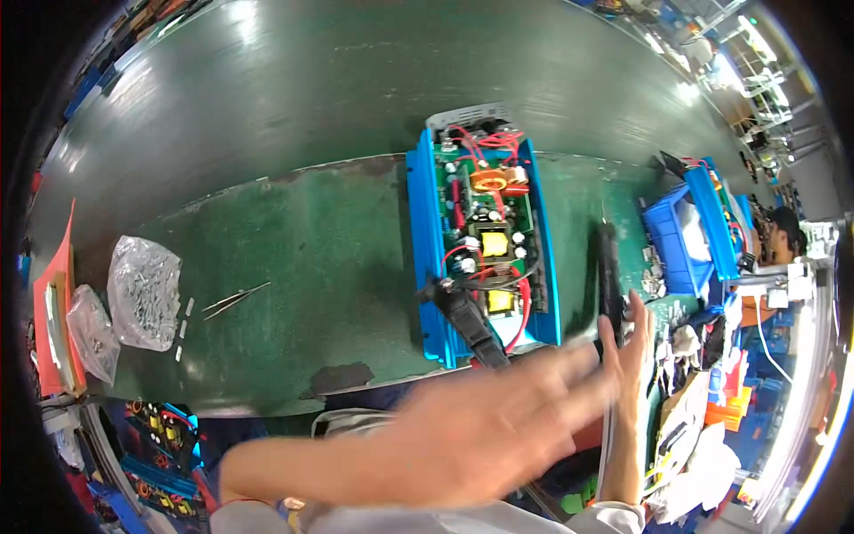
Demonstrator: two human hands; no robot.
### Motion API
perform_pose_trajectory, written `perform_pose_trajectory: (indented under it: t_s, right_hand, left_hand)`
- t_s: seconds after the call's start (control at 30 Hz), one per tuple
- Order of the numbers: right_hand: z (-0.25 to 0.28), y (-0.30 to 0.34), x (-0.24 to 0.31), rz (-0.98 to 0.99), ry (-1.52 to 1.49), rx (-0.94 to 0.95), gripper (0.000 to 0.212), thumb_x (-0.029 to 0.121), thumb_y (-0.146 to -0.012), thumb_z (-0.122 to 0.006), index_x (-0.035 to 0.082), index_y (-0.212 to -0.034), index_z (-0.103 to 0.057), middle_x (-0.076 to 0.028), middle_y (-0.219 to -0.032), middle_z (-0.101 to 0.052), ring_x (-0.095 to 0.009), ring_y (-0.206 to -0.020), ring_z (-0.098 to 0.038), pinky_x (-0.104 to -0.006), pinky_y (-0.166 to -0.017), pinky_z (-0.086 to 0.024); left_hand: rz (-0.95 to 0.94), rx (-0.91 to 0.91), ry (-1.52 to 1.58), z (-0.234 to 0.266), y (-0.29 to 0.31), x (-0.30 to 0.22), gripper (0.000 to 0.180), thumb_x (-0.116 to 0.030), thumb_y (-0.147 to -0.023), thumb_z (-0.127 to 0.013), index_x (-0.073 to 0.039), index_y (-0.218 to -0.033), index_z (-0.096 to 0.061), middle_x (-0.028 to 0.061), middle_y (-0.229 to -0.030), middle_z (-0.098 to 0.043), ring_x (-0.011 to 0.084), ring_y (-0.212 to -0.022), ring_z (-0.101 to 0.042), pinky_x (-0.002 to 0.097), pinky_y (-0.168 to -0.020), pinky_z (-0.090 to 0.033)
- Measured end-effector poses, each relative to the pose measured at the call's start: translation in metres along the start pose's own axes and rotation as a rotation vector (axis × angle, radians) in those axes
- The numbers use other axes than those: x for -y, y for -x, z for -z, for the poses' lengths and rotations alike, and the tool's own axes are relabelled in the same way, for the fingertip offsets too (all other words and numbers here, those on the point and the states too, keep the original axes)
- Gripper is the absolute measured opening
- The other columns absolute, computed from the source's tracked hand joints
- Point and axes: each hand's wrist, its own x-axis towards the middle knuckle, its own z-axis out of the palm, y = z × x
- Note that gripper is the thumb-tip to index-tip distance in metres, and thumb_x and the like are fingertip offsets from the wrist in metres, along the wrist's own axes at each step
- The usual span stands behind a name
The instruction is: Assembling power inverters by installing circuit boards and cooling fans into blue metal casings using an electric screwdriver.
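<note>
A blue metal housing (421,240), open at the top, stands on the green bench with a circuit board of yellow transformers (495,243), coils and red wires inside. Over its near end lies a black clip-like part (471,324), whose exact kind I cannot make out. My left hand (498,418) reaches across to the right in front of the housing, smeared by motion, with its fingers stretched out and nothing seen in them. To the right of the housing, my right hand (630,356) has thumb and fingers round a long black screwdriver-like tool (609,271), thin tip pointing away.
On the left lie metal tweezers (236,300), clear plastic bags of small parts (142,294) and a red folder (55,311). A blue bin (672,240) stands at right beside another blue housing (712,222). More boards (165,427) sit below the bench. A person (785,233) is at far right.
</note>
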Motion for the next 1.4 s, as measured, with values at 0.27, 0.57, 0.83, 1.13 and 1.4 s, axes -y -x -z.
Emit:
perform_pose_trajectory:
  t_s: [0.27,0.57,0.83,1.13,1.4]
  right_hand:
    - [0.018,0.029,0.126,0.753,-0.358,0.009,0.042,0.006,-0.077,-0.081,0.002,-0.115,-0.066,-0.016,-0.114,-0.064,-0.034,-0.101,-0.063,-0.0418,-0.087,-0.052]
    - [-0.011,0.018,0.148,0.752,-0.142,-0.019,0.065,0.003,-0.076,-0.078,0.007,-0.138,-0.057,-0.01,-0.122,-0.061,-0.028,-0.094,-0.065,-0.0389,-0.08,-0.053]
    - [0.063,-0.065,0.09,0.965,-0.135,0.329,0.051,-0.017,-0.071,-0.058,0.009,-0.112,-0.073,-0.012,-0.101,-0.065,-0.032,-0.093,-0.066,-0.0393,-0.078,-0.054]
    - [0.052,-0.107,0.037,1.478,0.324,0.12,0.035,0.013,-0.073,-0.068,0.005,-0.108,-0.069,-0.009,-0.108,-0.066,-0.029,-0.115,-0.063,-0.0414,-0.097,-0.054]
    - [0.024,-0.034,0.023,1.083,0.06,-0.053,0.037,-0.009,-0.076,-0.067,0.007,-0.109,-0.072,-0.01,-0.111,-0.069,-0.03,-0.108,-0.066,-0.0426,-0.085,-0.055]
  left_hand:
    - [-0.098,0.196,-0.71,0.132,-0.078,0.15,0.045,0.007,-0.079,-0.061,-0.006,-0.123,-0.062,0.0139,-0.124,-0.063,0.0344,-0.116,-0.061,0.0441,-0.101,-0.05]
    - [-0.305,0.354,-0.822,0.138,-0.09,0.163,0.046,-0.037,-0.061,-0.09,-0.008,-0.091,-0.07,0.0052,-0.083,-0.071,0.027,-0.096,-0.067,0.0421,-0.105,-0.045]
    - [-0.016,0.057,-0.648,0.097,-0.012,0.124,0.033,-0.033,-0.068,-0.089,-0.012,-0.08,-0.066,0.0008,-0.077,-0.068,0.0206,-0.078,-0.065,0.0349,-0.083,-0.046]
    - [0.072,-0.146,-0.685,0.052,0.014,0.097,0.035,-0.031,-0.064,-0.09,-0.011,-0.071,-0.062,0.0008,-0.072,-0.064,0.0216,-0.067,-0.06,0.035,-0.065,-0.043]
    - [0.109,-0.216,-0.763,0.026,0.036,0.083,0.036,-0.028,-0.063,-0.092,-0.013,-0.069,-0.061,0.0017,-0.067,-0.056,0.0207,-0.061,-0.056,0.0338,-0.058,-0.041]
